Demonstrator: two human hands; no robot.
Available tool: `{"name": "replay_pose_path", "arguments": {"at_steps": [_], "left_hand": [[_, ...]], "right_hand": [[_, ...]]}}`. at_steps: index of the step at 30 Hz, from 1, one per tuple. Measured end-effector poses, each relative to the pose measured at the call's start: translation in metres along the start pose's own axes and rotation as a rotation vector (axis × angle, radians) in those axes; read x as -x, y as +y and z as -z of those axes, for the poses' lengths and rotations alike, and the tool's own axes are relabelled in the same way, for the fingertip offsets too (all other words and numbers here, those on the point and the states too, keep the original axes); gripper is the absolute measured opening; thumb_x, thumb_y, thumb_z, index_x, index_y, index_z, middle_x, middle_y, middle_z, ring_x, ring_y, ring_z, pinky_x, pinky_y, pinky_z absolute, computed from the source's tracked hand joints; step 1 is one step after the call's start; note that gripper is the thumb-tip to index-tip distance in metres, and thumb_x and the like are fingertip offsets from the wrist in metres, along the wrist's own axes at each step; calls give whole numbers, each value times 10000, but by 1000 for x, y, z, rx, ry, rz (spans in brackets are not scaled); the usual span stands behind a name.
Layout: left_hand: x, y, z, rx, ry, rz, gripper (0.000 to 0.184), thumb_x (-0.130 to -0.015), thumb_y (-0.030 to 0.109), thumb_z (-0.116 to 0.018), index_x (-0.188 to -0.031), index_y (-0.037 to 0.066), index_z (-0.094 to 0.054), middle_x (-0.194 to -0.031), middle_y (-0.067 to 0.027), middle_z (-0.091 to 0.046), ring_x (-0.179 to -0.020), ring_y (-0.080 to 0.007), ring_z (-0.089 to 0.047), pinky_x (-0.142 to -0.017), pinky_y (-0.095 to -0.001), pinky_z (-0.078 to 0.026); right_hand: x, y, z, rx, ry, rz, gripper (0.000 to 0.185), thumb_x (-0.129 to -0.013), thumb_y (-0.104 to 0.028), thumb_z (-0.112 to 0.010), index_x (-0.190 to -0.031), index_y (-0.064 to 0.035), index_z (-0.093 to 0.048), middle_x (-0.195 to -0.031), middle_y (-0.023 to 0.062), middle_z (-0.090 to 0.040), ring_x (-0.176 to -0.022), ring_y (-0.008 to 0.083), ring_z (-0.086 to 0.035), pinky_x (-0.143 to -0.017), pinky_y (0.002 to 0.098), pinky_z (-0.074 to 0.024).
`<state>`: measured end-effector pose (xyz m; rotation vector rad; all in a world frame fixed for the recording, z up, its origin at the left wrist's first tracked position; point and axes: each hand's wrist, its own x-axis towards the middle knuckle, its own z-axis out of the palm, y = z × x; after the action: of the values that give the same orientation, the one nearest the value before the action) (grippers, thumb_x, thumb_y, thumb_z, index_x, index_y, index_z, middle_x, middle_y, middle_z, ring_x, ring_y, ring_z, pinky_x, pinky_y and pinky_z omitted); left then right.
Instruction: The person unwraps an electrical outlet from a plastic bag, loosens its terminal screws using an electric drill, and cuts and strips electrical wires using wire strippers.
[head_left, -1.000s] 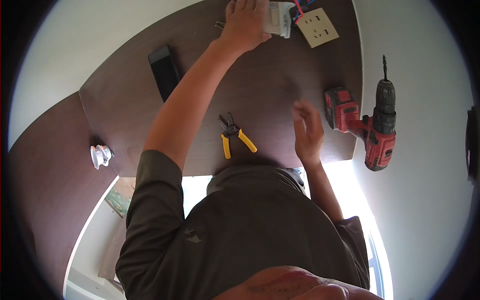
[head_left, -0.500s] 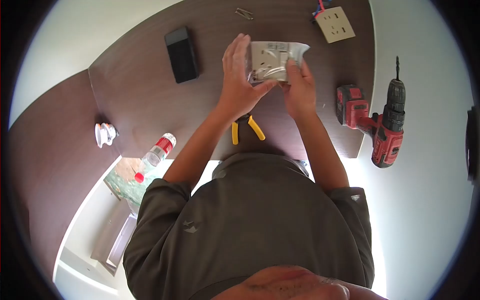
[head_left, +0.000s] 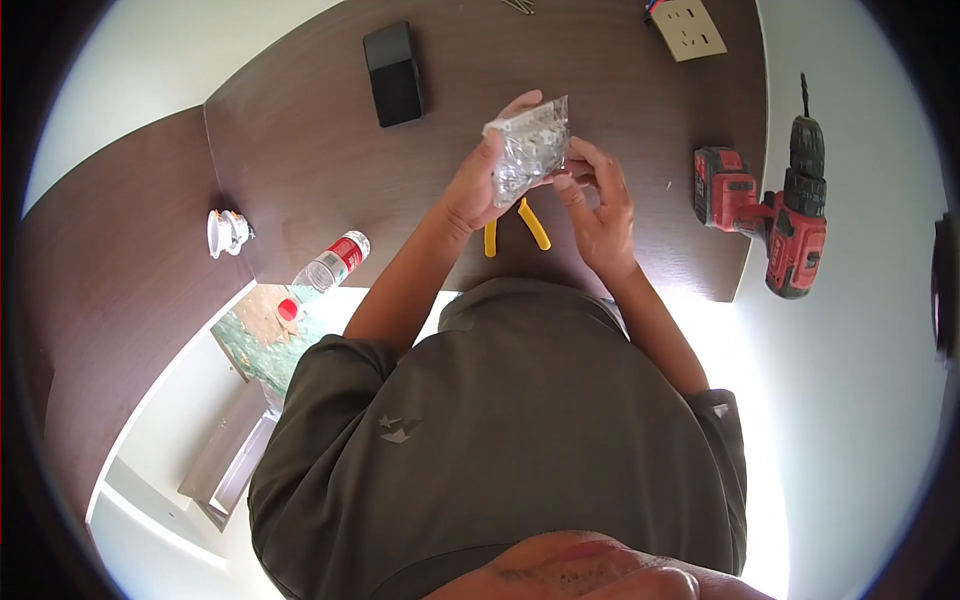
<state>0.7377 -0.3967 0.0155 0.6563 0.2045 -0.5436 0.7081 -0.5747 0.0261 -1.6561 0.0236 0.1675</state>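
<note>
A wall socket in a clear plastic wrapper (head_left: 532,150) is held over the dark brown table, turned so that its side and back show. My left hand (head_left: 478,172) is closed on it from the left, thumb in front and fingers behind. My right hand (head_left: 602,205) is just to the right of the wrapper, fingers curved and apart from the thumb. Its fingertips are close to the wrapper's edge; whether they touch it I cannot make out. Below the hands lie pliers with yellow handles (head_left: 535,224), their head hidden behind my left hand and the socket.
A black box-shaped object (head_left: 393,75) lies at the back left. A wired socket (head_left: 690,30) and some screws (head_left: 518,5) lie at the back. A red cordless drill (head_left: 795,240) is at the right. A plastic bottle (head_left: 328,270) and white rolls (head_left: 229,233) lie left.
The wrapped socket has been tilted from face-on to edge-on and moved slightly down. My right hand has come off its front to the right side. The whole view has shifted a little.
</note>
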Motion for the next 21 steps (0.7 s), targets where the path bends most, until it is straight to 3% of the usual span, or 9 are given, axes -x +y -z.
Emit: {"name": "replay_pose_path", "arguments": {"at_steps": [2,5,9,12,14,15,18,20,21], "left_hand": [[-1,-11,-5,-55,-28,-2,970,-870,639,-659,-1575,131,-228,-1447,-119,-493,-1289,-305,-543,-1090,-496,-451],[2,-22,-17,-217,6,-66,1079,-800,625,-751,-1583,124,-204,-1479,-113,-442,-1322,-293,-507,-1113,-465,-430],[6,-22,-14,-198,-4,-27,1084,-805,603,-763,-1589,120,-189,-1471,-108,-445,-1305,-264,-514,-1112,-434,-427],[9,-24,-14,-350,-26,-102,1047,-839,569,-748,-1593,112,-181,-1460,-104,-451,-1295,-242,-516,-1101,-411,-430],[16,-22,-22,-444,15,-45,1040,-859,561,-730,-1598,90,-171,-1474,-104,-441,-1321,-242,-493,-1123,-404,-397],[18,-22,-20,-458,-7,-62,1040,-859,561,-730,-1598,90,-171,-1474,-104,-441,-1321,-242,-493,-1123,-404,-397],[20,-21,-9,-436,-153,-49,1007,-916,551,-675,-1618,108,-104,-1492,-91,-412,-1327,-228,-477,-1125,-394,-371],[22,-18,-11,-92,-128,31,897,-986,565,-550,-1617,97,-117,-1519,-113,-406,-1344,-240,-474,-1139,-395,-361],[24,-17,-26,-8,0,-39,793,-1032,562,-439,-1599,69,-186,-1493,-118,-443,-1323,-247,-498,-1117,-403,-392]], "right_hand": [[-2,-13,-4,128,32,103,439,-895,-107,-721,-1301,-4,-587,-1160,153,-605,-933,239,-669,-798,368,-561],[-4,-16,-2,247,41,29,443,-886,-116,-733,-1294,-13,-595,-1122,153,-611,-919,239,-665,-782,372,-562],[0,-6,4,206,4,95,451,-873,-126,-749,-1291,-39,-605,-1088,150,-609,-884,242,-665,-764,358,-564],[2,-4,6,260,35,206,422,-869,-122,-749,-1262,-44,-619,-1041,144,-620,-858,246,-668,-742,348,-567],[5,-9,1,-55,34,9,358,-875,-92,-725,-1216,-32,-632,-987,142,-638,-837,257,-670,-728,347,-569],[7,-10,2,-53,44,37,358,-875,-92,-725,-1216,-32,-632,-987,142,-638,-837,257,-670,-728,347,-569],[10,-15,5,-47,-14,-74,314,-875,-29,-690,-1185,-15,-642,-966,128,-637,-868,229,-652,-796,332,-538],[14,-21,5,101,18,89,259,-859,-10,-688,-1116,-21,-656,-974,121,-639,-853,235,-654,-787,340,-539],[13,-20,5,102,19,89,259,-859,-10,-688,-1116,-21,-656,-974,121,-639,-853,235,-654,-787,340,-539]]}}
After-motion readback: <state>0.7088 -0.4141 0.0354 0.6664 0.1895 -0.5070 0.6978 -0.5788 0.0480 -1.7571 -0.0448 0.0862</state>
